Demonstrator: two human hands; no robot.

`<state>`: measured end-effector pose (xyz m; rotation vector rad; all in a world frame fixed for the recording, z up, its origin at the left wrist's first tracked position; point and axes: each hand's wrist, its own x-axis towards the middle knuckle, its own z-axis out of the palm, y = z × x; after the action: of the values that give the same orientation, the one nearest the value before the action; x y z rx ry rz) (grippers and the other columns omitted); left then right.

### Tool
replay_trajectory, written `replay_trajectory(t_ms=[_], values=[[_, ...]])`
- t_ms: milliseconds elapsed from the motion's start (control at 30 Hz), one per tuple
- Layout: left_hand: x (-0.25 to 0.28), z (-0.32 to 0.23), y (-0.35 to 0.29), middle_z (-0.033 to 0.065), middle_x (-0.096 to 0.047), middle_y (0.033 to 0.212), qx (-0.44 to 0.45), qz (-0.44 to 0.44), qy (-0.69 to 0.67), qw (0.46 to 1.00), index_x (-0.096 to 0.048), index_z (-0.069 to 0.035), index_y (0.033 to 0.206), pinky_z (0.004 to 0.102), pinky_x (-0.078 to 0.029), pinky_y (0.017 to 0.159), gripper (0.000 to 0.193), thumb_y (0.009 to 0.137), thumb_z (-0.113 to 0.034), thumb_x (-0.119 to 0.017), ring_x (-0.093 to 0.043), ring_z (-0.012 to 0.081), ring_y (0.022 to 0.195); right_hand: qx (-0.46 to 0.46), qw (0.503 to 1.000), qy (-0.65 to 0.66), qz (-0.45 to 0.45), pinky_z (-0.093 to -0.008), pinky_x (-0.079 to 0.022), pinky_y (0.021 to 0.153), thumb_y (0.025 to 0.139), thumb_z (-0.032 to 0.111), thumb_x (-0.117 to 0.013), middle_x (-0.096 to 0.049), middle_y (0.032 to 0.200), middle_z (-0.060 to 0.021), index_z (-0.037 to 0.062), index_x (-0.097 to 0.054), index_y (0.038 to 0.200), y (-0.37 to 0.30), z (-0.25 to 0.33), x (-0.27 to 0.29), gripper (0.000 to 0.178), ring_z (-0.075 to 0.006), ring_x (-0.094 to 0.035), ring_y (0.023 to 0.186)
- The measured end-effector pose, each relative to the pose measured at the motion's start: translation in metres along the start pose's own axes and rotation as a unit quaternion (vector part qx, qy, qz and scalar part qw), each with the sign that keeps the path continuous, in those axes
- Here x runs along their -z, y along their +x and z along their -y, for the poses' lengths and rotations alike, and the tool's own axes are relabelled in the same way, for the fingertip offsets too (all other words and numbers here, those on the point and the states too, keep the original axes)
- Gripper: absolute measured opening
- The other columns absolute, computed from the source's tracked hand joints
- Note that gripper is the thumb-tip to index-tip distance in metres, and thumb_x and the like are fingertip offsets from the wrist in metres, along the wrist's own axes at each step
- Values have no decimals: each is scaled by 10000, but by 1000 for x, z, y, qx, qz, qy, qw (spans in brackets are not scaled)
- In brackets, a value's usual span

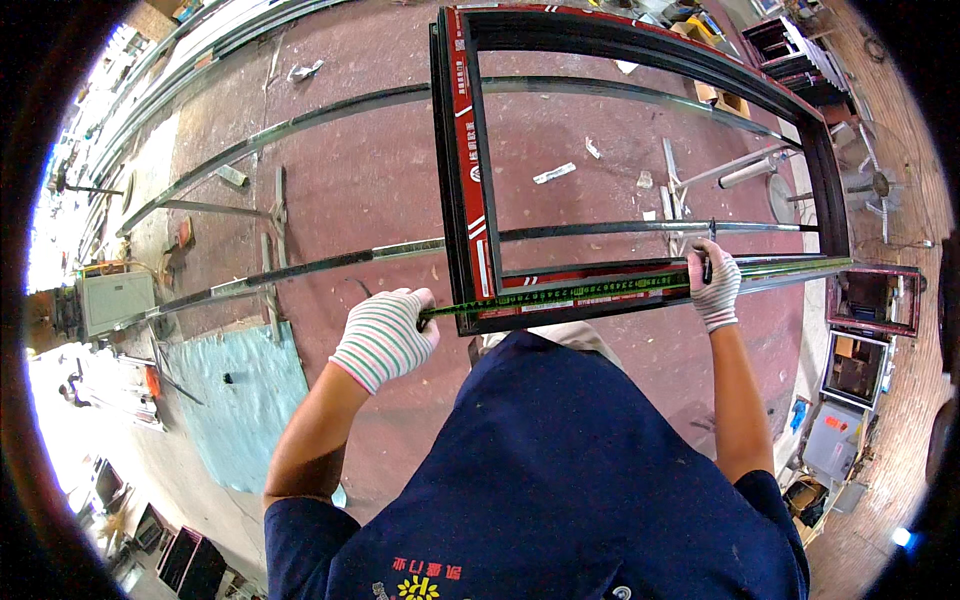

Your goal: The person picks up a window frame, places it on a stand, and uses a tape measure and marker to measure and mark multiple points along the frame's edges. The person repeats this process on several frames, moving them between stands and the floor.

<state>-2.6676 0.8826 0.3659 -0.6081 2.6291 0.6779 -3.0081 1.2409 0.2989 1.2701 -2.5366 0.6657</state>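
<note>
A dark rectangular frame (465, 190) with red printed film along its faces stands in front of me. Along its near bar stretches a green-yellow tape measure (590, 293), running on past my right hand to the frame's right corner. My left hand (383, 340), in a striped knit glove, is closed round the tape's left end, just outside the frame's near left corner. Over the near bar's right part is my right hand (713, 288), gloved too. It grips a thin dark pen-like thing (712, 232) pointing up; its exact kind does not show.
Two long metal rails (330, 262) on stands run under the frame. A pale blue sheet (235, 410) lies on the red floor at left, near a grey-green box (118, 300). At right are a standing fan (878, 185), small frames (855, 365) and a grey case (832, 438).
</note>
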Motion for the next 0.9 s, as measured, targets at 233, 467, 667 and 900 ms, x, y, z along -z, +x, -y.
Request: replay_trajectory(t_ms=[233, 467, 667, 900], values=[[-3, -2, 2, 185, -664, 855, -8, -2, 8, 1000, -660, -41, 943, 461, -534, 765, 208, 831, -207, -604, -665, 377, 834, 5, 1000, -1, -12, -414, -474, 678, 868, 191, -658, -654, 765, -121, 75, -645, 988, -1, -3, -2, 167, -327, -616, 701], [0, -7, 5, 180, -666, 863, 2, 11, 11, 1000, -658, -53, 960, 455, -537, 771, 205, 833, -204, -603, -668, 371, 844, 4, 1000, 3, -15, -410, -481, 686, 865, 208, -661, -655, 759, -107, 82, -643, 1000, -2, -4, -3, 185, -314, -624, 695], [2, -9, 4, 178, -668, 883, 16, 30, 15, 999, -653, -50, 964, 453, -539, 783, 207, 831, -201, -602, -669, 368, 851, 5, 1000, -15, -12, -401, -485, 686, 861, 220, -657, -656, 756, -104, 82, -646, 996, -4, -9, -5, 193, -302, -627, 686], [-1, -7, 6, 184, -662, 906, 3, 15, 21, 1000, -649, -38, 966, 447, -538, 794, 217, 828, -199, -605, -664, 370, 867, 4, 1000, -11, -14, -395, -486, 685, 853, 203, -673, -656, 751, -95, 80, -652, 996, -4, -8, -4, 190, -294, -626, 688]])
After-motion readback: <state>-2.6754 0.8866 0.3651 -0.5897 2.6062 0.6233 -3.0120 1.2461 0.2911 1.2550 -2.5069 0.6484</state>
